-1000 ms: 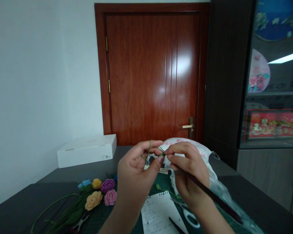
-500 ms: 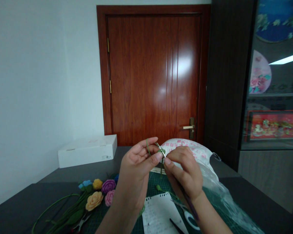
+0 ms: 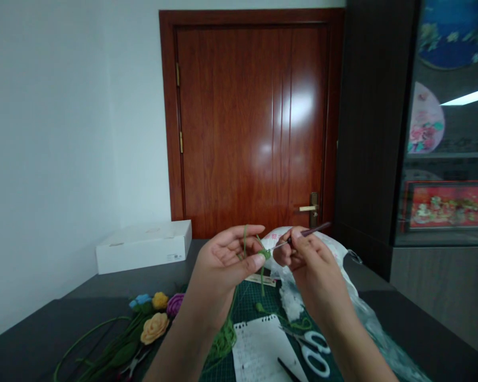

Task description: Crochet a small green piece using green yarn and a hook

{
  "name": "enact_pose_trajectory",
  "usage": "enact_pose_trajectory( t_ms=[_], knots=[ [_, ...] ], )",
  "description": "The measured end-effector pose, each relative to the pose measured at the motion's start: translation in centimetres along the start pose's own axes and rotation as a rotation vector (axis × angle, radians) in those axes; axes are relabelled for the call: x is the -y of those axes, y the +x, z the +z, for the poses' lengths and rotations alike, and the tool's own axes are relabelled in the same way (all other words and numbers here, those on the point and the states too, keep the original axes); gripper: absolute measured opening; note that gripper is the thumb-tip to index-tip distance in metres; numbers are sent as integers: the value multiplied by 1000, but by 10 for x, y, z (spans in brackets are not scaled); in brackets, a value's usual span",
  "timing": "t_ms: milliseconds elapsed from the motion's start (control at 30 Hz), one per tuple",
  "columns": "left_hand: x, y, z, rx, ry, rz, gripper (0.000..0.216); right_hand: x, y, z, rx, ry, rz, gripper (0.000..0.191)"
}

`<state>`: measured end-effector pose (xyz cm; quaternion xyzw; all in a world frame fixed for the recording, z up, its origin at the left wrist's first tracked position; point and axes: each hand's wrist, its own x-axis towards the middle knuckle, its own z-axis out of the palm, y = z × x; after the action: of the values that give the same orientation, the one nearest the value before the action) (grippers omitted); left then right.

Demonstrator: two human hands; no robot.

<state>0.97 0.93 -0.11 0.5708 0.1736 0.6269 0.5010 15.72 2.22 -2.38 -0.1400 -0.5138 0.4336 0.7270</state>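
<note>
My left hand (image 3: pixel 229 257) pinches a small piece of green crochet work (image 3: pixel 265 254) between thumb and fingers. Green yarn loops over its raised index finger, and a short yarn tail hangs below the piece. In my right hand (image 3: pixel 308 257) is a crochet hook (image 3: pixel 316 228) with a dark purple handle, pointing up to the right. Its thin metal shaft reaches left to the crochet piece; whether the tip sits in a stitch is too small to tell. A heap of green yarn (image 3: pixel 223 339) lies below my left wrist.
A spiral notepad (image 3: pixel 258 345), a black pen (image 3: pixel 287 369) and white-handled scissors (image 3: pixel 316 353) lie on a green cutting mat (image 3: pixel 249 297). Crocheted flowers (image 3: pixel 154 328) lie to the left. A white box (image 3: pixel 143 246) stands behind; a plastic bag (image 3: pixel 342 265) lies at the right.
My right hand has turned and shifted right, swinging the hook's handle from pointing down to pointing up right. The scissors and yarn heap show more now. My left hand keeps its pinch.
</note>
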Motion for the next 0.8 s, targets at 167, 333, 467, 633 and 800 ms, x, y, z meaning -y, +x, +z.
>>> enact_pose_trajectory(
  t_ms=[167, 333, 467, 633, 800],
  knots=[
    [3, 1, 1, -47, -51, 0, 35, -11, 3, 6, 130, 191, 107, 29],
    [10, -5, 11, -156, 20, 120, 38, -15, -1, -3, 64, -377, -516, 12],
    [9, -9, 16, -128, -108, 29, 41, -11, -4, -10, 41, -795, -965, 19],
    [5, -3, 9, 73, -365, -257, 37, -15, -5, -1, -18, -391, -783, 8],
    [2, 0, 4, 210, -410, -263, 30, -11, -3, 4, 54, 19, -416, 13]
  ],
)
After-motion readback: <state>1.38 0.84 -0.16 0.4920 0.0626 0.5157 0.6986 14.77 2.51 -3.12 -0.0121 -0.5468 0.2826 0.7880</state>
